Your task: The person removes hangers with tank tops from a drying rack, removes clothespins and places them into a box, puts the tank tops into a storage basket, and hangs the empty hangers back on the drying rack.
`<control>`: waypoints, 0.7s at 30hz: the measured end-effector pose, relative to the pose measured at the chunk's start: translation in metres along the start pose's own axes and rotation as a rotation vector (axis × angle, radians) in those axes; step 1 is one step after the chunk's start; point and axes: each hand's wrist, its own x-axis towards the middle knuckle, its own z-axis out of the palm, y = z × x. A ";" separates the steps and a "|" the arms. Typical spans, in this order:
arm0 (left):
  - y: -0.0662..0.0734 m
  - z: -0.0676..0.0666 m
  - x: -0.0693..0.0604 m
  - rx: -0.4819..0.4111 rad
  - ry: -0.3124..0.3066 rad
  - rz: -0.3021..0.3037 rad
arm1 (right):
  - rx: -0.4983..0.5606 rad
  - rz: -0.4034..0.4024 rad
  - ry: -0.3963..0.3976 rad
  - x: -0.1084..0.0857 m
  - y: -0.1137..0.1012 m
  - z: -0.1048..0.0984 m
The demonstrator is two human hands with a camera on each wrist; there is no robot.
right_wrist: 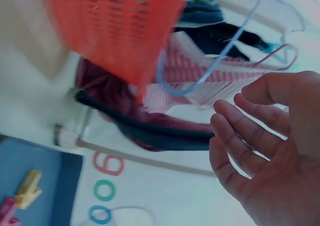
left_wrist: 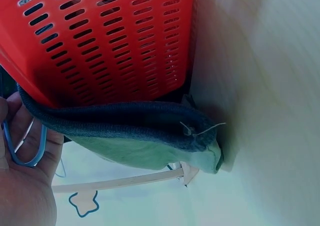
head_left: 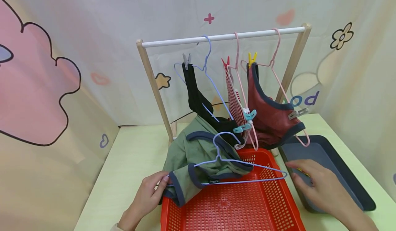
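My left hand [head_left: 150,193] grips the left end of a blue hanger [head_left: 247,181] and the edge of a green garment with navy trim [head_left: 198,148]. The garment drapes over the hanger's left part and the basket's back left corner. In the left wrist view the hanger's end [left_wrist: 37,153] lies across the fingers of my left hand [left_wrist: 30,161]. My right hand [head_left: 321,186] is beside the dark tray [head_left: 349,176], right of the hanger's free end; in the right wrist view that hand [right_wrist: 270,136] has bent, parted fingers and holds nothing.
A red basket [head_left: 229,207] stands in front of a rack with a white rail [head_left: 173,42]. Black socks [head_left: 193,90], a striped piece [head_left: 235,103] and a maroon garment [head_left: 266,114] hang there, clipped to hangers. In the tray lie a yellow clip [right_wrist: 30,188] and a pink clip [right_wrist: 7,211].
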 end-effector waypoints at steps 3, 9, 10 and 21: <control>-0.001 0.000 0.000 0.003 0.012 -0.003 | 0.011 -0.051 0.035 0.002 -0.010 -0.007; -0.001 0.001 0.000 0.000 0.021 -0.008 | 0.049 -0.159 0.052 0.011 -0.028 -0.016; -0.002 0.001 0.000 0.000 0.024 -0.005 | 0.049 -0.164 0.039 0.014 -0.030 -0.016; -0.001 0.001 0.000 -0.009 0.015 -0.008 | 0.169 -0.014 -0.203 0.029 -0.020 0.010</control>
